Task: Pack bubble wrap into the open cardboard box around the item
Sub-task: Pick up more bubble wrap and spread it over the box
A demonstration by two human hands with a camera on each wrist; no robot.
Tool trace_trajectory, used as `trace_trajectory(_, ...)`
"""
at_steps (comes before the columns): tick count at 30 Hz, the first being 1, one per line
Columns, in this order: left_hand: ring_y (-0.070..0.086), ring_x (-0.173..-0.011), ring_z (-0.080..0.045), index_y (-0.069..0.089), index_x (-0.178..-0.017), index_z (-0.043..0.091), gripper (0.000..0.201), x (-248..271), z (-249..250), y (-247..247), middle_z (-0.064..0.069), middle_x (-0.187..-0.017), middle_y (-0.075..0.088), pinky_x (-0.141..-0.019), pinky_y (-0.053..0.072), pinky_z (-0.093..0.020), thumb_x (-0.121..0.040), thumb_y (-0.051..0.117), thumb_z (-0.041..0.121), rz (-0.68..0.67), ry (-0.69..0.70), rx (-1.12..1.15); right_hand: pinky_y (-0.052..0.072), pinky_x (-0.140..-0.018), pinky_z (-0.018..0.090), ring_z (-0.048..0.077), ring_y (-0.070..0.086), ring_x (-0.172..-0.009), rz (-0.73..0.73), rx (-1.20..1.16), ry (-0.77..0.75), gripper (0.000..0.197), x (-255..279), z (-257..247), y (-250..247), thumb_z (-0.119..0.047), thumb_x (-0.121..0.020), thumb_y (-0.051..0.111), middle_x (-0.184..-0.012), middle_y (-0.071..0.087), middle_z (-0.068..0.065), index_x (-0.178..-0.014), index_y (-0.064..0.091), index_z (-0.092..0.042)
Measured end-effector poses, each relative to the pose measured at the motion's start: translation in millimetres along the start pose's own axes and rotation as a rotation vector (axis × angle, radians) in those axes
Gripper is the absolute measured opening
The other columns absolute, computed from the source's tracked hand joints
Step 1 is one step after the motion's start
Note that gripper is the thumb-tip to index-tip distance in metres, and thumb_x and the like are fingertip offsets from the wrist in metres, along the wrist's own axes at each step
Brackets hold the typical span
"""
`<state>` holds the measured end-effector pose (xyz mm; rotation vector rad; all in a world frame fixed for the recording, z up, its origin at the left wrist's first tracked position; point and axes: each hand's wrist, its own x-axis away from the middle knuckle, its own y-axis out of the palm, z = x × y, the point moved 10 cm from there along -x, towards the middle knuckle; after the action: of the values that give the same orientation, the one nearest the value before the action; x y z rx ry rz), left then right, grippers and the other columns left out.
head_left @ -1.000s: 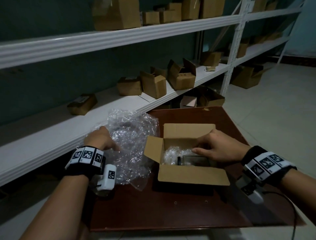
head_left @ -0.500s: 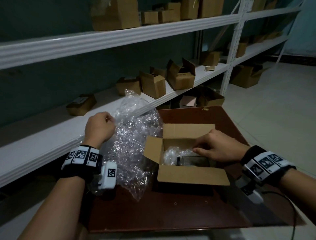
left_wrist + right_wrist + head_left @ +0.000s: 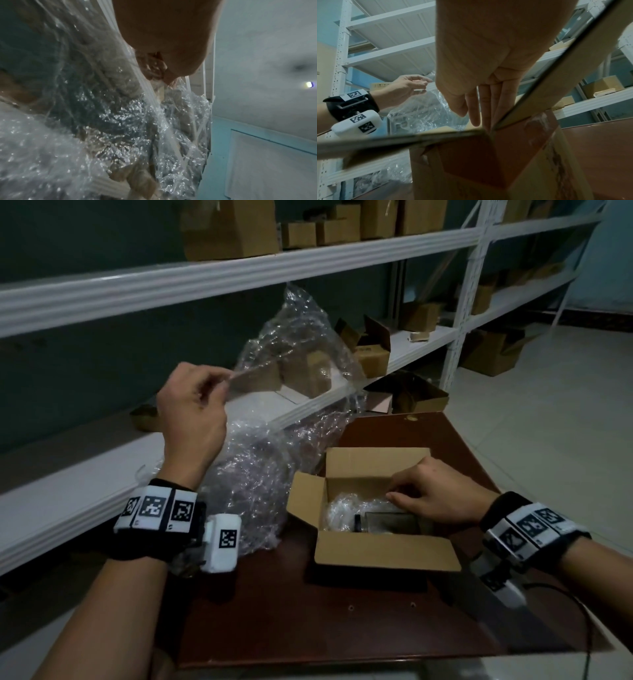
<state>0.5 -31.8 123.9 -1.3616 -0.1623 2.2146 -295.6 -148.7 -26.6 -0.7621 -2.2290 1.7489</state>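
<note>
Both hands busy: my left hand [image 3: 191, 409] pinches the bubble wrap [image 3: 274, 446]; right hand's [image 3: 435, 494] fingers [image 3: 485, 106], straight and together, reach into the box [image 3: 373, 505]. I'd feed it gently leftward around the item [image 3: 390, 522].

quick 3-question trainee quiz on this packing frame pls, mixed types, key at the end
1. True or false: the left hand pinches the bubble wrap sheet by an upper edge and holds it up above the table.
2. Multiple choice: where are the right hand's fingers? A) flat on the table B) straight, reaching into the open cardboard box C) on a shelf box
3. Fill in: besides the dark item, the box already holds a wad of ____ on its left side.

Key: 1 true; 2 B; 3 bubble wrap
</note>
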Motion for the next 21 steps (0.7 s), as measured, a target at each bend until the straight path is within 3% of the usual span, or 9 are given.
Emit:
trace_trajectory(6, 0.063, -0.097, -0.015, 0.075, -0.109, 0.012, 0.016, -4, -9, -24, -0.009, -0.107, 0.067, -0.083, 0.052, -0.02, -0.097, 0.063, 0.012, 0.152, -0.028, 0.037, 0.043, -0.065, 0.011, -0.008, 0.06, -0.073, 0.001, -0.005, 0.012, 0.018, 3, 4, 0, -0.04, -0.099, 0.062, -0.083, 0.066, -0.023, -0.103, 0.076, -0.03)
trace_trajectory(11, 0.06, -0.095, -0.003, 0.072, -0.109, 0.009, 0.019, -4, -26, -55, -0.003, -0.105, 0.066, -0.087, 0.049, -0.017, -0.098, 0.057, 0.014, 0.405, -0.115, 0.117, 0.037, -0.062, 0.008, -0.01, 0.056, -0.069, 0.011, -0.004, 0.024, 0.014, 3, 5, -3, -0.038, -0.099, 0.062, -0.073, 0.054, -0.03, -0.099, 0.075, -0.032)
trace_trajectory(15, 0.06, -0.085, 0.01, 0.07, -0.107, 0.009, 0.017, 2, -44, -55, 0.0, -0.102, 0.066, -0.079, 0.049, -0.011, -0.1, 0.055, 0.011, 0.459, -0.234, 0.205, 0.038, -0.062, 0.008, -0.012, 0.056, -0.072, -0.007, -0.003, 0.027, 0.015, 2, 6, -1, -0.04, -0.099, 0.061, -0.075, 0.055, -0.03, -0.1, 0.074, -0.033)
trace_trajectory(18, 0.061, -0.079, 0.012, 0.068, -0.107, 0.006, 0.013, 6, -51, -56, 0.004, -0.095, 0.064, -0.073, 0.05, -0.011, -0.1, 0.058, 0.009, 0.515, -0.287, 0.268, 0.048, -0.072, 0.012, -0.01, 0.061, -0.082, -0.004, -0.054, 0.04, 0.022, 3, 10, 1, -0.044, -0.098, 0.061, -0.091, 0.067, -0.024, -0.109, 0.075, -0.031)
trace_trajectory(21, 0.062, -0.075, 0.013, 0.064, -0.107, 0.006, 0.008, 6, -54, -61, 0.006, -0.094, 0.06, -0.07, 0.051, -0.01, -0.1, 0.059, 0.006, 0.574, -0.323, 0.297, 0.057, -0.083, 0.025, -0.003, 0.067, -0.092, 0.037, -0.174, 0.087, 0.032, 3, 16, -2, -0.051, -0.095, 0.062, -0.102, 0.074, -0.015, -0.119, 0.071, -0.032)
